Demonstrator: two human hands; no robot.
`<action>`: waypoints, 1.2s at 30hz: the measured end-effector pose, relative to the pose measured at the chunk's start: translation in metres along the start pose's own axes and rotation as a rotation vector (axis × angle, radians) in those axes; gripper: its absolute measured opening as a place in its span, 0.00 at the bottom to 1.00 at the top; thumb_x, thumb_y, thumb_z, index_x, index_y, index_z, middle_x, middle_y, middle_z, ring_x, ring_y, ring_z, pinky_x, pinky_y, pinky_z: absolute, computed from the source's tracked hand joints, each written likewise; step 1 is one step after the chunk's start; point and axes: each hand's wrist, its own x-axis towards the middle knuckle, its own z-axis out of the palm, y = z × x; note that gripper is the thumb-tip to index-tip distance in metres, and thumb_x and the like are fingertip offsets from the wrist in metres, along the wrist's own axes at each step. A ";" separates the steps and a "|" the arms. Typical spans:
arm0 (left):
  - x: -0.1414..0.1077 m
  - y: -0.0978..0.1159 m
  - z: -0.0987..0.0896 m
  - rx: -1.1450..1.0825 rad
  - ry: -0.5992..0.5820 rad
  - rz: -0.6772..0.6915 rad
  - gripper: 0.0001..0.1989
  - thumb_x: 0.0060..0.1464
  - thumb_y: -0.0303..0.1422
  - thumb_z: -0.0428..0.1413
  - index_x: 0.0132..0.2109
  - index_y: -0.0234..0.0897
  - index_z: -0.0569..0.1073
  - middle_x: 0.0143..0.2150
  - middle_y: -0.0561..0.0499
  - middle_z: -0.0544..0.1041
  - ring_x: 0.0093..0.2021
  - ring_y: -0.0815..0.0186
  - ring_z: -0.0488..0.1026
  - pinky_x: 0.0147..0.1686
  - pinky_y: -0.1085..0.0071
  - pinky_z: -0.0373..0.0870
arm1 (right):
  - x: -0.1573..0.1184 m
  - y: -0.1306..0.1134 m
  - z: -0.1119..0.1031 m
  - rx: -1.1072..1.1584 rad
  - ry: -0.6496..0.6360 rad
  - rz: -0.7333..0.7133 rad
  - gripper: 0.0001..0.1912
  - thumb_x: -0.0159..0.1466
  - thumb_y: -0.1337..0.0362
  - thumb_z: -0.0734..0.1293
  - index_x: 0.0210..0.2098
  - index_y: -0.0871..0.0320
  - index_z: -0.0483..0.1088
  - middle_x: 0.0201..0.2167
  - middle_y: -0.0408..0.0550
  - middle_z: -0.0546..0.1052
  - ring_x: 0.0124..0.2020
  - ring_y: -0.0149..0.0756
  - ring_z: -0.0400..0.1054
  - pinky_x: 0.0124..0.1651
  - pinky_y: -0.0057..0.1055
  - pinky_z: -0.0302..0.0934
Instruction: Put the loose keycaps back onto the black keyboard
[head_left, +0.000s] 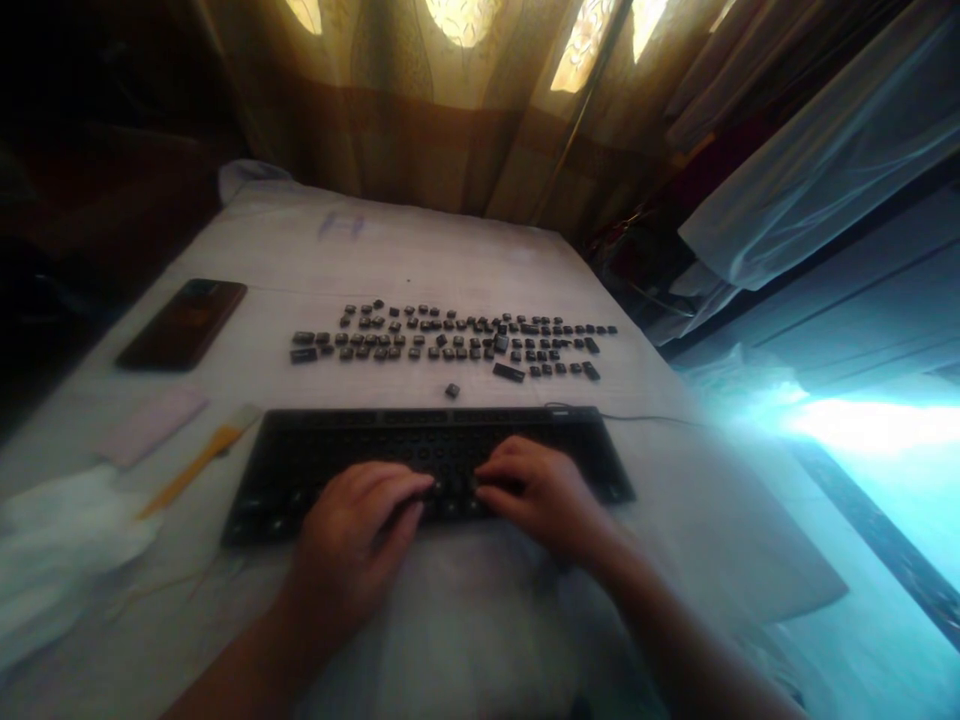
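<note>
So the black keyboard (352,425) is lying on the table right in front of the person, its long axis running left to right, with the left end sitting a touch nearer the body. Its far edge is facing the curtain (420,120), and a thin cable (652,418) is coming off that edge near the right end, trailing off to the right.

Both forearms are reaching in from below. The left hand (360,530) is curling over the near-middle of the board, back of the hand up, index finger and thumb pointing right. The right hand (540,495) is angling in from the other side, thumb and index bunching close together over the keys. Can't tell if either one is pinching a key or just pressing, it's too blurry.

Beyond the board, lots of small, blocky dark keycaps (508,372) are sitting in loose rows, a few longer ones mixed in. Over on the left, a glossy dark phone (184,325) is lying flat, with a pinkish flat piece (152,428), an orange-handled tool (191,470) and some crumpled white material (67,560) sitting nearer. A wrinkly whitish cover (450,250) is spreading under everything.
</note>
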 end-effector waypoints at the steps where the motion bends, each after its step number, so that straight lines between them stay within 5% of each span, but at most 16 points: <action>1: -0.001 -0.001 0.001 0.006 -0.015 0.006 0.09 0.61 0.27 0.54 0.47 0.39 0.75 0.41 0.50 0.79 0.41 0.64 0.76 0.43 0.67 0.73 | 0.000 0.000 0.000 -0.007 0.004 -0.005 0.07 0.60 0.68 0.72 0.38 0.55 0.81 0.36 0.48 0.79 0.38 0.38 0.74 0.42 0.35 0.67; 5: -0.004 -0.001 0.004 0.077 -0.115 0.071 0.12 0.63 0.29 0.53 0.51 0.39 0.75 0.45 0.47 0.78 0.47 0.59 0.74 0.47 0.61 0.70 | 0.002 -0.003 0.000 -0.062 -0.008 -0.008 0.07 0.60 0.69 0.72 0.38 0.56 0.81 0.37 0.49 0.79 0.38 0.38 0.75 0.43 0.35 0.67; 11: -0.010 0.008 0.020 0.271 -0.275 0.138 0.21 0.64 0.45 0.53 0.60 0.47 0.72 0.59 0.42 0.73 0.59 0.49 0.67 0.58 0.48 0.59 | 0.006 -0.009 -0.005 -0.140 -0.062 -0.020 0.07 0.60 0.70 0.72 0.38 0.56 0.81 0.37 0.47 0.79 0.37 0.35 0.74 0.42 0.31 0.67; 31: -0.012 0.012 0.031 0.243 -0.297 0.140 0.21 0.65 0.45 0.51 0.58 0.40 0.73 0.56 0.45 0.78 0.58 0.53 0.70 0.61 0.53 0.56 | 0.010 -0.010 -0.005 -0.169 -0.147 -0.033 0.08 0.62 0.70 0.71 0.39 0.56 0.82 0.37 0.47 0.80 0.37 0.35 0.75 0.43 0.29 0.68; 36: -0.015 0.010 0.033 0.226 -0.251 0.141 0.20 0.66 0.44 0.50 0.58 0.39 0.73 0.57 0.44 0.77 0.58 0.53 0.69 0.61 0.52 0.57 | 0.004 0.000 -0.006 -0.123 -0.059 -0.060 0.10 0.63 0.71 0.70 0.41 0.55 0.81 0.38 0.47 0.81 0.38 0.35 0.76 0.44 0.29 0.68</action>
